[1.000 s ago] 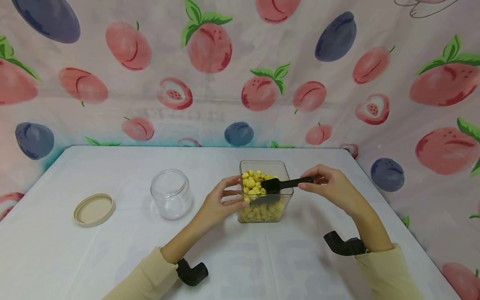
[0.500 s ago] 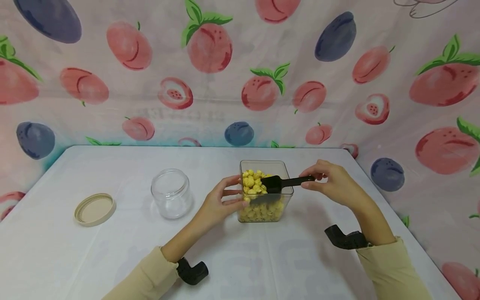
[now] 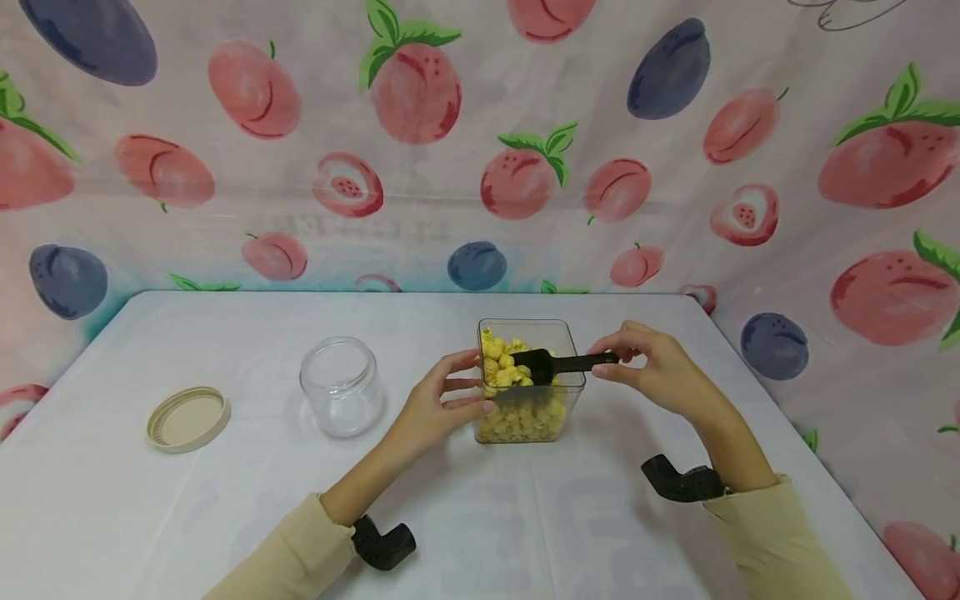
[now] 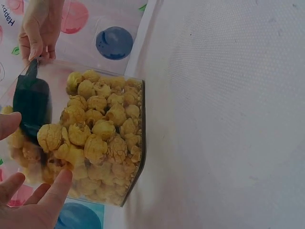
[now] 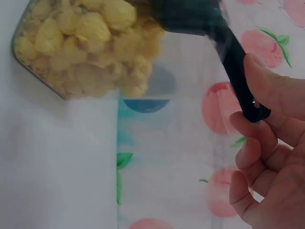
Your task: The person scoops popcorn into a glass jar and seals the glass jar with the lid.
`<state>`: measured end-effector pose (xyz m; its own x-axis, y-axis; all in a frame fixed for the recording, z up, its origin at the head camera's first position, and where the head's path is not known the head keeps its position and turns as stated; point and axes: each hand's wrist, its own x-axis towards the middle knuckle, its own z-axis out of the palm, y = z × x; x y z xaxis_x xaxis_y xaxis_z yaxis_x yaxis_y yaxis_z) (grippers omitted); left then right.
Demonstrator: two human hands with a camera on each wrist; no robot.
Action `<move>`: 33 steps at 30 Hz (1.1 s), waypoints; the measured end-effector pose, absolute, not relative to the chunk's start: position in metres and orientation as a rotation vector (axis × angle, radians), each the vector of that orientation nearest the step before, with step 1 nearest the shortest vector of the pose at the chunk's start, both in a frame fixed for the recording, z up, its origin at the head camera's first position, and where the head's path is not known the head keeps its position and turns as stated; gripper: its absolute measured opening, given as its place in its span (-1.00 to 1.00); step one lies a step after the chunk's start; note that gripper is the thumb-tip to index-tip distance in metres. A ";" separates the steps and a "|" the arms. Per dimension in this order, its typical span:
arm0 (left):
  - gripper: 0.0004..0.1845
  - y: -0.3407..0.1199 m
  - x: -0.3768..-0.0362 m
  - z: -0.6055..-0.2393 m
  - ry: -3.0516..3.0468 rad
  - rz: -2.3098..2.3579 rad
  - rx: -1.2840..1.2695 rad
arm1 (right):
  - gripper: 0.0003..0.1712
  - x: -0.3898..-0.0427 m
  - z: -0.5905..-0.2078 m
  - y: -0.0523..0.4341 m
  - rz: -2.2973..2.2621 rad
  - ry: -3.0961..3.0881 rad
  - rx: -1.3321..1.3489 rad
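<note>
A clear square container (image 3: 572,398) filled partway with yellow popcorn (image 3: 497,348) stands on the table. My left hand (image 3: 433,410) holds it at the left side, thumb toward the front and fingers spread along the wall. Between thumb and fingers, my right hand (image 3: 658,372) pinches the handle end of a black scoop (image 3: 576,363). The scoop's handle crosses the container's right rim, and its blade sits down among the popcorn. In the left wrist view the dark scoop (image 4: 32,98) shows through the clear wall; its tip is hidden by popcorn.
An uncapped clear round jar (image 3: 341,408) stands left of the container. Further left lies a beige ring-edged lid (image 3: 189,421). The white-covered table (image 3: 247,517) ends at a fruit-print cloth (image 3: 427,183) behind it.
My right hand has shifted slightly left with the scoop, pushing its blade further into the popcorn. Some popcorn has risen at the container's left side. My left hand stays in place.
</note>
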<state>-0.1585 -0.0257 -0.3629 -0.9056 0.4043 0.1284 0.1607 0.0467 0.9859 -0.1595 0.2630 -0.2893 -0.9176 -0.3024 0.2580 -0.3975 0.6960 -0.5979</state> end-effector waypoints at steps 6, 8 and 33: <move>-0.27 -0.027 -0.158 -0.363 2.127 1.964 0.596 | -0.76 -0.159 -0.294 0.257 1.015 -2.744 0.568; -0.27 -0.027 -0.158 -0.362 2.120 1.967 0.601 | -0.76 -0.159 -0.295 0.258 1.020 -2.744 0.560; -0.28 -0.027 -0.160 -0.364 2.132 1.964 0.604 | -0.77 -0.162 -0.298 0.275 1.153 -2.765 0.558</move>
<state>-0.1598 -0.0269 -0.3644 -0.9014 0.4101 0.1392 0.1724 0.0448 0.9840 -0.1615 0.2748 -0.2983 -0.9287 -0.2959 0.2234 -0.3670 0.6475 -0.6679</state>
